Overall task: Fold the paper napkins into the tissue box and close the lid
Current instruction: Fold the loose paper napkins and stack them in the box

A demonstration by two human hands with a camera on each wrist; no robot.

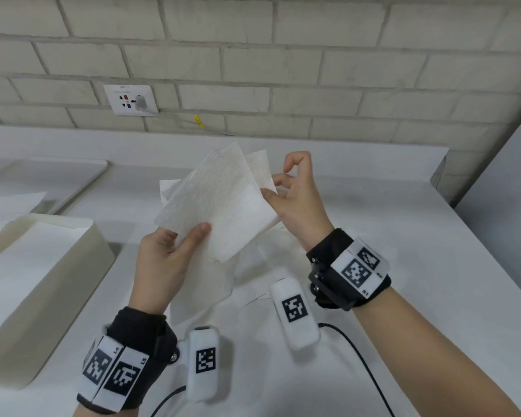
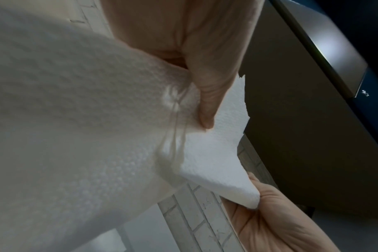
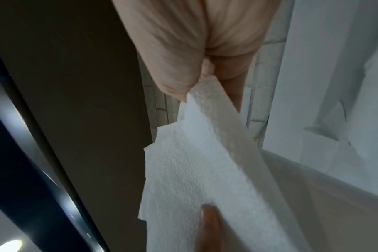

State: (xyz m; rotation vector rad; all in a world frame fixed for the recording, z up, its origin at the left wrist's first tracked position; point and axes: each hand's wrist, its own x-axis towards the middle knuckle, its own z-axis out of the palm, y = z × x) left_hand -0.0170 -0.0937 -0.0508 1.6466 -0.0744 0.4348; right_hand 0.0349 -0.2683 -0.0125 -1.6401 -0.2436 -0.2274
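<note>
Mid-fold, I judge. Napkin (image 1: 220,203) held in air right of tissue box (image 1: 42,284). My left hand (image 1: 163,260) pinches near edge, thumb on top; right hand (image 1: 298,200) pinches far corner. Box open, white sheets inside. More napkins (image 1: 223,284) on surface (image 1: 403,224) below held one. Lid (image 1: 73,176) behind box, not closed yet.

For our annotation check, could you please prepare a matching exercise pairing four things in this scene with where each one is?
Things:
1. paper napkin
2. tissue box
3. wall socket
4. lid

Places:
A. on the brick wall
B. lying flat behind the box, far left
C. held in the air between left hand and right hand
D. standing open on the counter, near left

Pairs: 1-C, 2-D, 3-A, 4-B
</note>
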